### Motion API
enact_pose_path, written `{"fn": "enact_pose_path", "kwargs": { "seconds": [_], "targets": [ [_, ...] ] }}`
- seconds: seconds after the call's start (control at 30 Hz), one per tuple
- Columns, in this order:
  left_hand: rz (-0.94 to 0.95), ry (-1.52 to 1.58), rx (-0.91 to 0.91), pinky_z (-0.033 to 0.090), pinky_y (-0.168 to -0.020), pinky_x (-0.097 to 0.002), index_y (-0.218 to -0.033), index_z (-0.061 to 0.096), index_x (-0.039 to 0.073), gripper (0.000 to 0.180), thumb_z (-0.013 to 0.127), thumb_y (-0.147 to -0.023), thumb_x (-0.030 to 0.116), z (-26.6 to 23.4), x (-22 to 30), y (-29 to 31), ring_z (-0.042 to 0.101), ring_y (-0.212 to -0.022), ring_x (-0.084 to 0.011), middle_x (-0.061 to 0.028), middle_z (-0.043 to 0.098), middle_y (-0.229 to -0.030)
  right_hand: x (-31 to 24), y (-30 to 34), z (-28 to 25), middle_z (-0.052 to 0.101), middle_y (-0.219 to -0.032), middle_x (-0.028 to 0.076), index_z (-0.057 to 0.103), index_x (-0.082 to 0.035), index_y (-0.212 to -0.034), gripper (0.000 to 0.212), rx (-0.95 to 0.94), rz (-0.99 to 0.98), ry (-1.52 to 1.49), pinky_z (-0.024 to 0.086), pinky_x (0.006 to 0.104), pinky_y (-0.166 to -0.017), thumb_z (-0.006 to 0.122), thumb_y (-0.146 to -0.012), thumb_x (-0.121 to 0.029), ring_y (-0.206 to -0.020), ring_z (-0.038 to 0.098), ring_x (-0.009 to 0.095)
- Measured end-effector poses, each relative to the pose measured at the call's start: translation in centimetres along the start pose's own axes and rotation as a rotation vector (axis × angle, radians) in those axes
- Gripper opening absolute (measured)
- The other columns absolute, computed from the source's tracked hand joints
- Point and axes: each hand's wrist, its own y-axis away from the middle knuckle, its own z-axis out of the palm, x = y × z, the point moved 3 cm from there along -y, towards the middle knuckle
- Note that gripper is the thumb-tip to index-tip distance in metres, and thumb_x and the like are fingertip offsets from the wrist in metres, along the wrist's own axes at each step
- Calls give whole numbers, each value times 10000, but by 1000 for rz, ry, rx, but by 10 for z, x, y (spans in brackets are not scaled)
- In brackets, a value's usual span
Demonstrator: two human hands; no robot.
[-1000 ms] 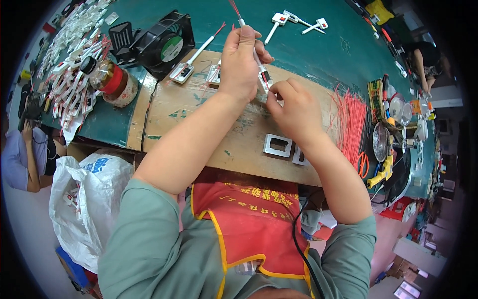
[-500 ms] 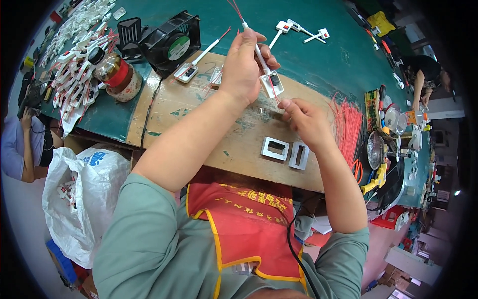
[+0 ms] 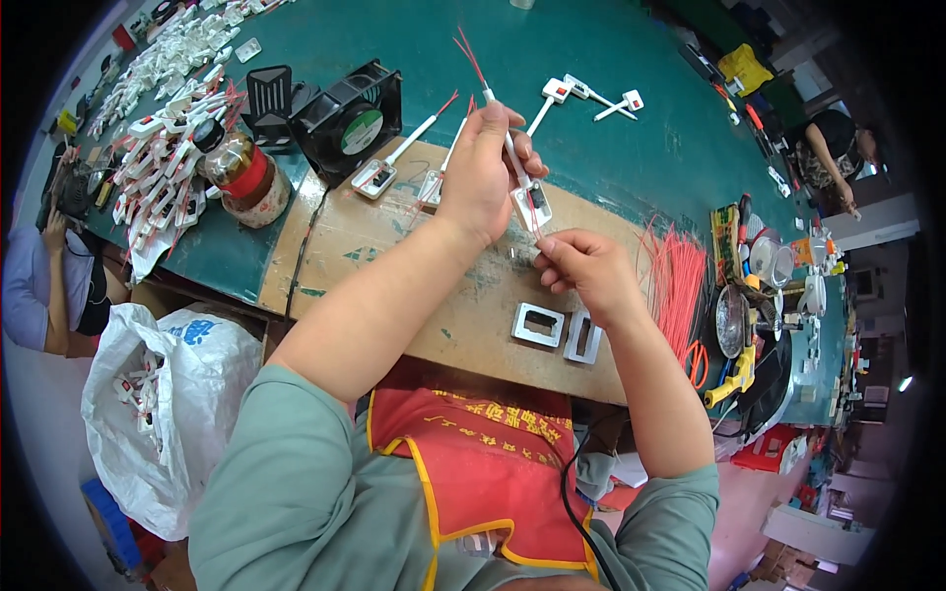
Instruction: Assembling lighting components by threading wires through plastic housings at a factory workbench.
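My left hand grips a white plastic part with a long stem and red wires sticking up from its top. Its square lower end hangs just above the worn wooden board. My right hand is pinched at that square end, its fingertips touching the part from below right. Two rectangular metal frames lie flat on the board in front of my right hand. Two similar white parts with red wires rest at the board's far edge.
A black fan and a red-labelled jar stand at the left. A heap of white parts lies beyond them. A bundle of red wires and tools sit at the right. A white bag hangs lower left. Other people sit at both sides.
Both hands have shifted slightly with the white part; my right hand now pinches its lower end. The view has tilted a little.
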Motion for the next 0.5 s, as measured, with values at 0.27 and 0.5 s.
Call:
{"fn": "enact_pose_path", "kwargs": {
  "seconds": [0.27, 0.5],
  "targets": [
    [-64, 27, 6, 498, -679, -373, -971, 470, 79, 326, 441, -974, 403, 0, 0, 4, 523, -653, -165, -36, 492, -714, -4, 10, -2, 654, -874, 83, 631, 17, -1053, 280, -63, 52, -10, 502, 246, -602, 617, -897, -215, -662, 611, 128],
    [-186, 82, -99, 518, -720, -412, -954, 503, 84, 317, 446, -970, 396, 6, -5, 6, 576, -736, -204, -60, 530, -778, -14, 12, -23, 638, -867, 63, 590, -7, -1135, 347, 5, 23, -81, 493, 241, -593, 560, -932, -287, -672, 615, 130]
  ]
}}
